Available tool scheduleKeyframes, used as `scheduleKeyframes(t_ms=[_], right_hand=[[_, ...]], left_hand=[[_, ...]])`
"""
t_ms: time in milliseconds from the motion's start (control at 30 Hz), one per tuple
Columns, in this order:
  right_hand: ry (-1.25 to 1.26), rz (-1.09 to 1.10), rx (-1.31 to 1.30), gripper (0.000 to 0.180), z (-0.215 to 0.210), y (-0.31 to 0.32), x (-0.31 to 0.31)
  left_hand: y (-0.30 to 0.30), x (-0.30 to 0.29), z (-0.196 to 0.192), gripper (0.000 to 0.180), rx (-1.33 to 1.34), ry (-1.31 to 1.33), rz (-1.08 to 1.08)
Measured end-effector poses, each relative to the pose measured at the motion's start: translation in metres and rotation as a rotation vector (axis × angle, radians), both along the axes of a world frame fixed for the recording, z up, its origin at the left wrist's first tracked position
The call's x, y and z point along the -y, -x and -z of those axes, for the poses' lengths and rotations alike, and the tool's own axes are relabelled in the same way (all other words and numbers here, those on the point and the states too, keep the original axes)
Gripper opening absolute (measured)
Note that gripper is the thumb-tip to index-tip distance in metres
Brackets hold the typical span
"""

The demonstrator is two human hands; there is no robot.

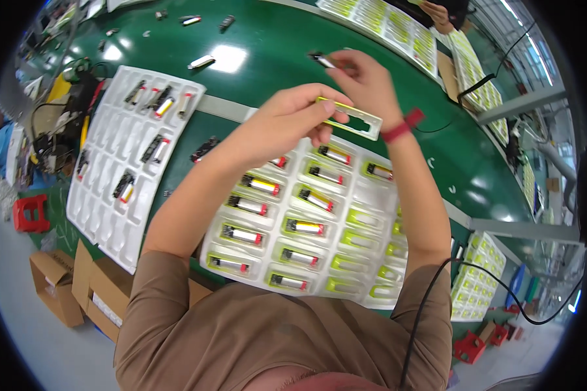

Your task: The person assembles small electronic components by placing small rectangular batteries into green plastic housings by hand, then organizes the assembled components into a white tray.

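My left hand [287, 117] pinches a slim rectangular frame [370, 124], clear to white with yellow-green edges and a long opening in it. Just beyond it, my right hand [365, 77], with a red band at the wrist, holds a small battery cell with a black part [321, 60] between its fingertips. Both hands are above a white moulded tray [372, 193]. Battery cells with red ends and black parts, such as one cell [306, 227], lie in yellow-green frames in the tray's left columns. Frames without cells [351, 263] fill pockets at its right.
To the left, a white tray [101, 195] holds several loose cells. More cells, including a white one [201, 62], lie on the green table [274, 39]. Frame-filled trays [398, 32] stand at the far side, near another person's hand [437, 14]. A black cable [430, 287] crosses my right sleeve.
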State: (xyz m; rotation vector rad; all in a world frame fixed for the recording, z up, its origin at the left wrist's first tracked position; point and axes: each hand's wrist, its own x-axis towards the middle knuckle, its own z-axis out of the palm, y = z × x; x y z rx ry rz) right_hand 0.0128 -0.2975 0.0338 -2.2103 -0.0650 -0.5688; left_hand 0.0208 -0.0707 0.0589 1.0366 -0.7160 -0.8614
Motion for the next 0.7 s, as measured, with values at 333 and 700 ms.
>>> scheduleKeyframes(t_ms=[333, 700], right_hand=[[0.159, 0.028, 0.111, 0.022, -0.055, 0.168, -0.009], [0.492, 0.026, 0.141, 0.023, -0.048, 0.172, -0.032]], left_hand=[[0.018, 0.018, 0.01, 0.04, -0.095, -0.224, 0.074], [0.026, 0.015, 0.012, 0.041, -0.066, -0.168, 0.16]])
